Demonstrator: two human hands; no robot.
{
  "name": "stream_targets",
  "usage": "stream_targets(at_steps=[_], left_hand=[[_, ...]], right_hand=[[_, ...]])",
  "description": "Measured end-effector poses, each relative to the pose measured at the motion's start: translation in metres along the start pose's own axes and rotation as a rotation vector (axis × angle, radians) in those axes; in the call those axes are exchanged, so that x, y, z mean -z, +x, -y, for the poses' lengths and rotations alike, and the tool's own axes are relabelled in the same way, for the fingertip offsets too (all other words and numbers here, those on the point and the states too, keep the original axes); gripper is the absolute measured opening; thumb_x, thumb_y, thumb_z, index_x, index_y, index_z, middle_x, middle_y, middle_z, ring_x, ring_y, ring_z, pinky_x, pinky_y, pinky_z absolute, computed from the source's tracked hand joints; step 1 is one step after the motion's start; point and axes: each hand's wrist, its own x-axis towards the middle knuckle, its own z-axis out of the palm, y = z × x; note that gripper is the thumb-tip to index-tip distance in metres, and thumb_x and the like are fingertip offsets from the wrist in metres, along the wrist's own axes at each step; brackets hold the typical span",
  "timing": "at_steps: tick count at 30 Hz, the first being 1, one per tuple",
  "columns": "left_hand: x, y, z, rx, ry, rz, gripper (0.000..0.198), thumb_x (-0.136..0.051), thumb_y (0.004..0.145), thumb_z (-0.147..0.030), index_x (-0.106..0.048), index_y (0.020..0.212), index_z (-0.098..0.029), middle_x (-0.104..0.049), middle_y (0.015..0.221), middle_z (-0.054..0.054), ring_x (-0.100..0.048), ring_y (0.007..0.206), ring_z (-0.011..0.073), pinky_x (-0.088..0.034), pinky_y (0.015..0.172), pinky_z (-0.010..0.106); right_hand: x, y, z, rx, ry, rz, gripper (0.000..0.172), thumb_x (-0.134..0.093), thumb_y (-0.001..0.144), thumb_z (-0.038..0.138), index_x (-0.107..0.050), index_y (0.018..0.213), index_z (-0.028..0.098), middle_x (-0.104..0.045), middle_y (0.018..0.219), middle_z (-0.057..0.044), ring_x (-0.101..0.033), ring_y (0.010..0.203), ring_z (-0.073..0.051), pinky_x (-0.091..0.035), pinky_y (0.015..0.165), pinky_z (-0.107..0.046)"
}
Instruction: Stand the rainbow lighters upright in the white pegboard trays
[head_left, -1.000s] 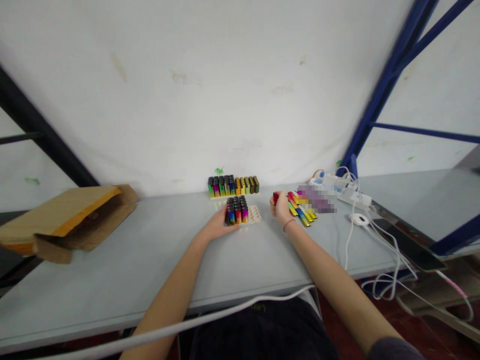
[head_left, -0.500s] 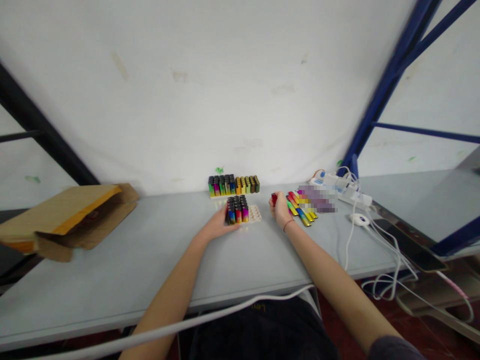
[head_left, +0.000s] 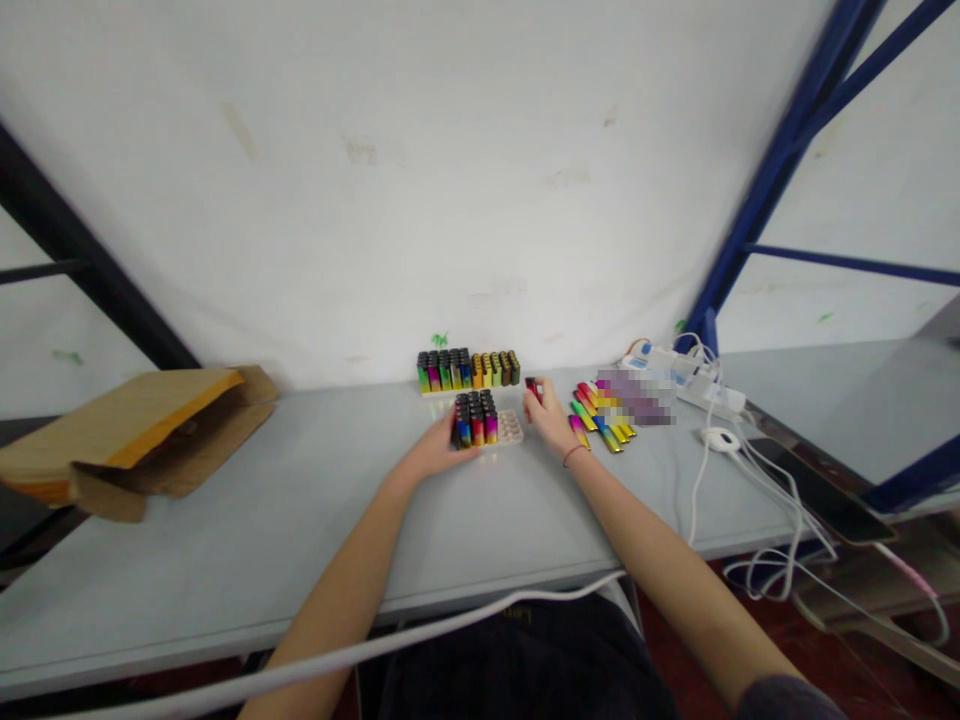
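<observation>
A white tray (head_left: 511,429) with round slots stands on the table, its left part filled with upright lighters (head_left: 475,422) that have black tops and shiny coloured bodies. My left hand (head_left: 433,450) is closed around the tray's left end, thumb along the front, other fingers partly hidden behind the lighters. Just right of the bare slots, my right hand (head_left: 549,413) pinches a red lighter (head_left: 533,388) with a dark top, held roughly upright. Beyond that hand lies a loose pile of shiny lighters (head_left: 585,405) in red, green, yellow, blue and pink.
Behind the tray stand two blocks of upright lighters, one multicoloured (head_left: 444,371) and one yellowish (head_left: 496,370). An opened cardboard box (head_left: 172,430) lies left. To the right are a power strip (head_left: 686,378), white cables and a dark phone (head_left: 821,490). A white cable crosses in front.
My right hand has moved left from the pile toward the tray with the red lighter. A pink and yellow lighter it covered now shows. My left hand stays put.
</observation>
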Motion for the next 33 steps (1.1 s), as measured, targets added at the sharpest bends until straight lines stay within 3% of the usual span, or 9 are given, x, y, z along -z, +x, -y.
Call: stream_targets(at_steps=[3,5,9,17,21,28,33], left_hand=[[0.0,0.0,0.002,0.008,0.002,0.009,0.1,-0.075,0.075,-0.055,-0.035,0.152,-0.007,-0.051,0.15,0.023,-0.052,0.135,0.041,-0.04,0.116,0.054],[0.0,0.0,0.004,0.009,-0.004,0.018,0.1,-0.074,0.075,-0.056,-0.033,0.153,-0.007,-0.049,0.152,0.023,-0.05,0.137,0.0408,-0.039,0.116,0.053],[0.0,-0.001,0.007,0.024,-0.016,0.032,0.103,-0.074,0.076,-0.057,-0.03,0.155,-0.008,-0.045,0.155,0.022,-0.046,0.141,0.0407,-0.036,0.118,0.053],[-0.002,0.0,0.013,0.041,0.005,0.039,0.104,-0.074,0.076,-0.053,-0.027,0.157,-0.007,-0.044,0.156,0.022,-0.045,0.142,0.0409,-0.035,0.119,0.054],[-0.003,0.0,0.018,0.054,0.009,0.028,0.104,-0.076,0.075,-0.052,-0.028,0.156,-0.008,-0.046,0.154,0.023,-0.046,0.141,0.0419,-0.036,0.118,0.056],[-0.003,0.0,0.016,0.051,0.01,0.012,0.104,-0.077,0.074,-0.055,-0.031,0.155,-0.009,-0.047,0.154,0.023,-0.046,0.14,0.0428,-0.035,0.118,0.057],[-0.002,0.0,0.012,0.017,0.016,0.025,0.103,-0.074,0.075,-0.056,-0.03,0.155,-0.01,-0.046,0.154,0.021,-0.048,0.139,0.041,-0.037,0.118,0.055]], right_hand=[[-0.002,0.001,0.001,0.249,-0.112,0.019,0.025,-0.056,0.089,0.034,-0.06,0.108,0.019,-0.068,0.1,-0.007,-0.062,0.094,-0.019,-0.049,0.092,-0.035],[-0.004,0.001,0.0,0.316,-0.156,0.052,0.026,-0.058,0.088,0.033,-0.065,0.108,0.017,-0.068,0.109,-0.011,-0.062,0.097,-0.021,-0.05,0.092,-0.037],[-0.009,0.001,-0.006,0.295,-0.164,0.108,0.028,-0.054,0.091,0.031,-0.066,0.112,0.016,-0.07,0.113,-0.012,-0.066,0.09,-0.019,-0.054,0.084,-0.034],[-0.012,0.003,-0.008,0.367,-0.353,0.125,0.037,-0.054,0.092,0.021,-0.058,0.129,0.016,-0.071,0.11,-0.011,-0.066,0.092,-0.02,-0.053,0.093,-0.037],[-0.012,0.006,-0.009,0.45,-0.459,0.174,0.036,-0.05,0.094,0.016,-0.061,0.128,0.018,-0.07,0.121,-0.012,-0.065,0.103,-0.021,-0.051,0.099,-0.037],[-0.011,0.008,-0.008,0.486,-0.608,0.223,0.061,-0.038,0.086,-0.001,-0.058,0.141,0.015,-0.069,0.118,-0.015,-0.062,0.108,-0.024,-0.05,0.102,-0.039],[-0.005,0.004,0.008,0.456,-0.718,0.25,0.071,-0.039,0.082,-0.004,-0.052,0.149,0.019,-0.066,0.123,-0.014,-0.06,0.111,-0.024,-0.048,0.103,-0.038]])
